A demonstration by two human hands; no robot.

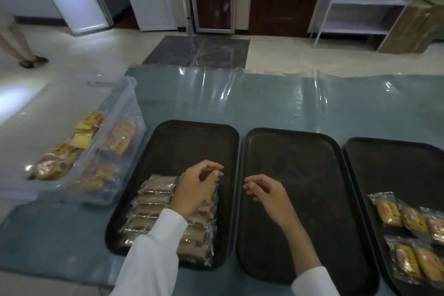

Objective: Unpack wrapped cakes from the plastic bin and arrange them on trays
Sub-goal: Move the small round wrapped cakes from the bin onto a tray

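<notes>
Three black trays lie side by side on the table. The left tray [192, 142] carries two rows of wrapped brown cakes [153, 202] in its near half. My left hand [197, 187] hovers over those cakes, fingers loosely curled, holding nothing. Above the bare middle tray [300, 158], my right hand [264, 192] is also loosely curled and holds nothing. The right tray [396, 158] holds several wrapped yellow cakes [408, 221]. At the left stands the clear plastic bin [125, 94] with more wrapped cakes [79, 142] inside.
The table [264, 101] is covered with blue-green cloth under a clear plastic sheet. Beyond it are a tiled floor, a white shelf unit [365, 2] at back right, doors, and a person's legs [16, 41] at far left.
</notes>
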